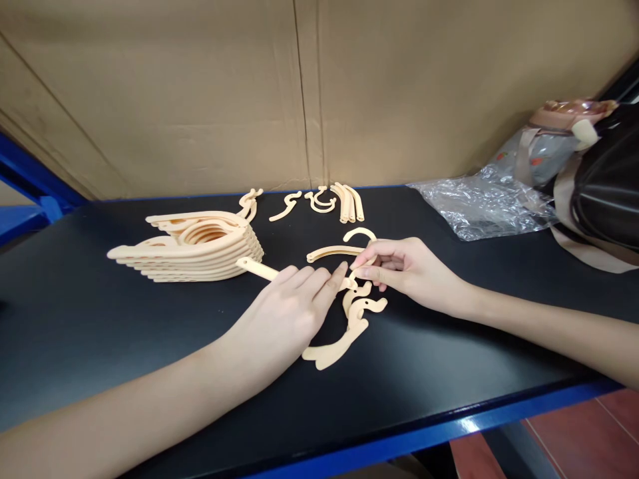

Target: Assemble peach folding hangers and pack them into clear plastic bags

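Observation:
My left hand (294, 309) is closed over a cream plastic hanger arm (257, 269), whose holed end sticks out to the left. Close by, my right hand (399, 266) pinches a cream hanger hook (360, 233) where it meets that arm; the fingers partly hide the joint. Another curved hanger arm (332, 252) lies just behind the hands. Below them, several loose curved hanger pieces (344, 339) overlap on the black table.
A stack of folded cream hangers (190, 256) stands at the left. Along the back lie small hooks (322, 201) and several curved arms (347, 203). Crumpled clear plastic (479, 203), a bottle (544, 146) and a black bag (606, 179) occupy the right. Cardboard (224, 93) closes off the back.

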Tool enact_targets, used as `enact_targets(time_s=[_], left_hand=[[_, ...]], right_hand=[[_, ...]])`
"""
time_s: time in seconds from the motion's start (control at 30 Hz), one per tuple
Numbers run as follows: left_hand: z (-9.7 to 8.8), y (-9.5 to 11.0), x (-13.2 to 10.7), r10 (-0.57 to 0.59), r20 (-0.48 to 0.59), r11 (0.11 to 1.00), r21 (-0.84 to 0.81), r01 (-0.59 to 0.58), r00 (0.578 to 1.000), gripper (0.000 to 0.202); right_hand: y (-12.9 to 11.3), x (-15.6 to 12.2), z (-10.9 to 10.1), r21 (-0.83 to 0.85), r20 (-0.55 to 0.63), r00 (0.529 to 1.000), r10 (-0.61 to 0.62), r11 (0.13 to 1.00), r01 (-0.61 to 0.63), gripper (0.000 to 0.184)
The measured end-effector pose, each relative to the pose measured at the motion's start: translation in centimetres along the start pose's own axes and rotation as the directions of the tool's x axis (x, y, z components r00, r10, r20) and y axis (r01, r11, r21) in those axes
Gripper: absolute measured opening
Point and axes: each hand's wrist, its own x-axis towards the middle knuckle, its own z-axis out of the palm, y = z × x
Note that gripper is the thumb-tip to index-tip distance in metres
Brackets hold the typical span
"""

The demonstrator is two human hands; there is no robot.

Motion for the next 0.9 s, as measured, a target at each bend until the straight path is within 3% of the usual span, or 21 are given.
enact_targets(time_s=[0.27,0.37,0.53,0.67,0.8,0.9], left_hand=[[0.5,-0.1,-0.3,-0.072,0.019,0.992,-0.106,0.074,0.997,0.042],[0.1,0.1,-0.4,-0.164,0.112,0.934,-0.301,0.191,0.98,0.037],[-0.8,0.3,0.0,-0.297,0.319,0.762,-0.489,0.425,0.9,0.036],[-1.2,-0.4,0.4,-0.328,0.415,0.58,-0.62,0.528,0.848,0.029],[-1.3,-1.8,0.8,-0.239,0.564,0.253,-0.75,0.612,0.79,0.025],[-1.2,-2.8,0.8,-0.167,0.556,0.041,-0.821,0.569,0.814,0.022]], right_hand=[[0.0,0.1,0.0,-0.055,-0.007,0.998,-0.061,0.997,0.061,0.015],[-0.1,0.1,-0.1,-0.087,-0.005,0.994,-0.108,0.99,0.107,0.013],[-0.1,0.1,-0.2,-0.102,0.039,0.99,-0.133,0.985,0.137,0.016],[0.0,0.1,-0.3,-0.135,0.06,0.985,-0.162,0.976,0.169,0.016],[-0.3,0.0,-0.3,-0.241,0.048,0.957,-0.285,0.927,0.288,0.017],[-0.4,0.0,-0.6,-0.392,-0.031,0.895,-0.445,0.829,0.399,0.022]])
